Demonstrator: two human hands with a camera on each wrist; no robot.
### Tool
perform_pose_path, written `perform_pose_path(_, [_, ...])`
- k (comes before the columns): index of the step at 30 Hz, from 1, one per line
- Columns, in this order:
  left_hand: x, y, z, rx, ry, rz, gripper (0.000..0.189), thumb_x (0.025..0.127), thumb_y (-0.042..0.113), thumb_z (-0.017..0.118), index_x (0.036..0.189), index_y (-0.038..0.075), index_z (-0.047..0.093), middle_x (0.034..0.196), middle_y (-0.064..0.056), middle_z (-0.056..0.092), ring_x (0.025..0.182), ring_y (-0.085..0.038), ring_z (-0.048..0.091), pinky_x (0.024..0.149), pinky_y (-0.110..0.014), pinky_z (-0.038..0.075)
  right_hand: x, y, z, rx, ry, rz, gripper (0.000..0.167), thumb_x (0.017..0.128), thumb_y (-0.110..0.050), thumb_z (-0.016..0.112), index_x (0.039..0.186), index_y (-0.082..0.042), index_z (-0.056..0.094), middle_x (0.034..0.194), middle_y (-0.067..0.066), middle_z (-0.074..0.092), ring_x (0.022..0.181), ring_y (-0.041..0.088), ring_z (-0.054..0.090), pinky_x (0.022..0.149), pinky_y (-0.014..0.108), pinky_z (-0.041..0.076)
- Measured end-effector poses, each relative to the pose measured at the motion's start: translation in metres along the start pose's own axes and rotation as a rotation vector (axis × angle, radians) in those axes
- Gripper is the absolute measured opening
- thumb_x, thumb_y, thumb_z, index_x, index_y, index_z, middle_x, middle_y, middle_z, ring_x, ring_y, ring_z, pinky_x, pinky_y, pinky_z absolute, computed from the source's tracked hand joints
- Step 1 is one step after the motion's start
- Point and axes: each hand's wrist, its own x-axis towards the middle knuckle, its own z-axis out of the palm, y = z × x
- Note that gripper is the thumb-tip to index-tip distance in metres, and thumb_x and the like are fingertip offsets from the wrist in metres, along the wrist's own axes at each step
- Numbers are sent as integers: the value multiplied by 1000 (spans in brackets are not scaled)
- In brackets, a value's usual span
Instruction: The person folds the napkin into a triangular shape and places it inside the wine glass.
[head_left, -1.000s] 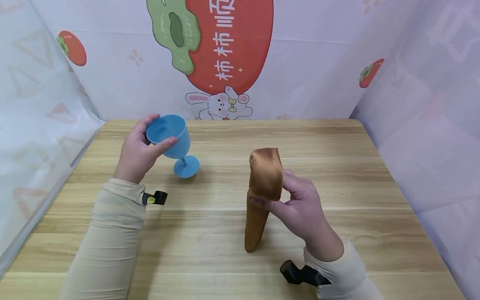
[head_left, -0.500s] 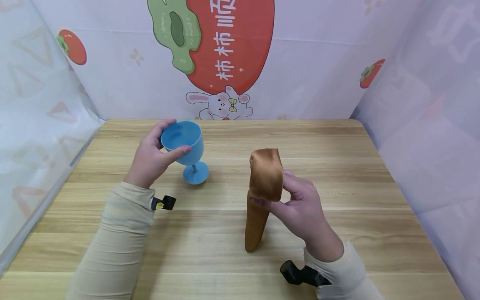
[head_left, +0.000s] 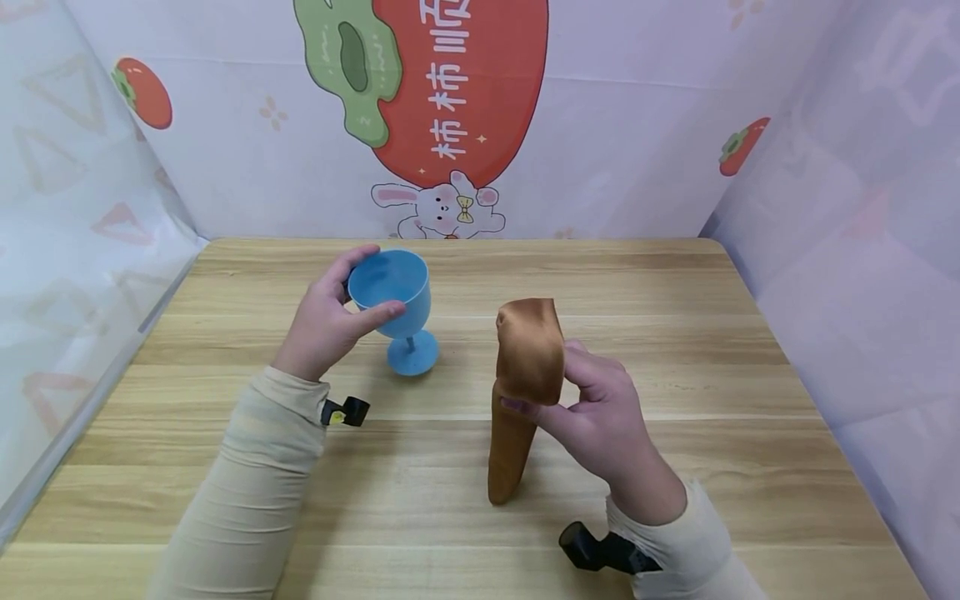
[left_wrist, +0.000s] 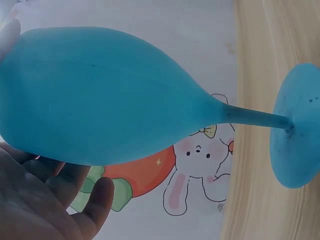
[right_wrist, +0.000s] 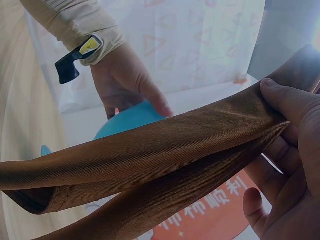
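My left hand [head_left: 322, 323] holds a blue plastic goblet [head_left: 415, 315] by its bowl, thumb on the near side and fingers round the far side. The goblet leans a little, its bowl tipped to the left. Filling much of the left wrist view are the bowl [left_wrist: 105, 95], the thin stem and the round foot [left_wrist: 298, 125]. My right hand [head_left: 600, 412] pinches a folded brown satin cloth [head_left: 531, 354] between thumb and fingers. The cloth stands above the table with a long end hanging down; in the right wrist view its strips [right_wrist: 165, 145] partly cover the goblet.
Under both hands lies a wooden table [head_left: 442, 533]. A white printed backdrop [head_left: 622, 158] rises behind it, with sheets at the left and right sides. A small black wrist camera [head_left: 345, 412] sits on the left cuff, another [head_left: 603, 550] on the right.
The left hand has carried the blue goblet rightward and slightly toward the person, closer to the brown cloth. The right hand and the cloth have stayed almost still.
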Motion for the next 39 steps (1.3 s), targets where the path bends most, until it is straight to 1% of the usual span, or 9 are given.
perform_pose_path(2, [0,1,3,-3,-9,5,78,87,27,80,153,15,39,153,-11,42,135,-36,44,106,-56,41,0,0,0,1,-1,-1,28,79,-10,87,101,2,73,90,11,75,84,16,60,75,24,49])
perform_pose_path(5, [0,2,8,-7,-23,6,78,88,25,80,153,15,39,154,-10,41,136,-36,44,106,-56,41,0,0,0,1,-2,1,29,78,-8,87,101,2,73,91,11,75,84,16,61,76,24,49])
perform_pose_path(10, [1,2,15,-28,-39,16,78,87,25,81,152,15,40,153,-8,42,136,-35,44,108,-54,40,-1,-2,-1,-2,-7,51,31,82,-20,85,102,1,74,93,10,75,85,16,60,73,25,49])
perform_pose_path(17, [2,2,24,-38,-58,21,76,87,23,81,151,16,41,151,-8,44,136,-34,44,108,-53,40,0,-1,0,-1,8,8,32,84,-24,84,101,1,74,91,10,75,82,16,59,70,24,48])
perform_pose_path(21, [2,3,29,-34,-66,10,76,87,25,80,152,16,41,153,-9,43,137,-35,43,108,-54,41,1,-2,1,-2,12,29,43,88,-41,77,99,1,74,92,7,76,82,16,60,71,25,48])
perform_pose_path(23, [3,2,32,-35,-71,5,76,87,26,80,152,15,41,154,-8,42,138,-35,43,108,-55,41,0,-3,1,-6,14,33,45,88,-43,76,99,1,74,93,7,76,82,16,59,70,25,47])
perform_pose_path(31, [4,0,44,-52,-81,3,75,86,24,81,150,16,43,154,-6,42,138,-34,42,108,-53,41,1,0,1,15,27,-24,35,85,-29,83,100,2,74,96,11,76,80,17,59,71,24,48])
perform_pose_path(35, [5,-1,48,-53,-88,-2,76,86,25,82,151,17,43,154,-6,41,139,-35,41,107,-53,42,1,-1,1,4,22,-15,35,85,-28,83,101,1,74,95,11,76,81,16,59,68,24,47])
perform_pose_path(39, [6,-2,53,-68,-94,4,76,85,24,82,150,18,43,154,-5,42,139,-34,42,108,-52,41,1,-2,1,-6,21,6,30,75,-9,89,100,0,74,93,12,75,79,16,58,66,24,46])
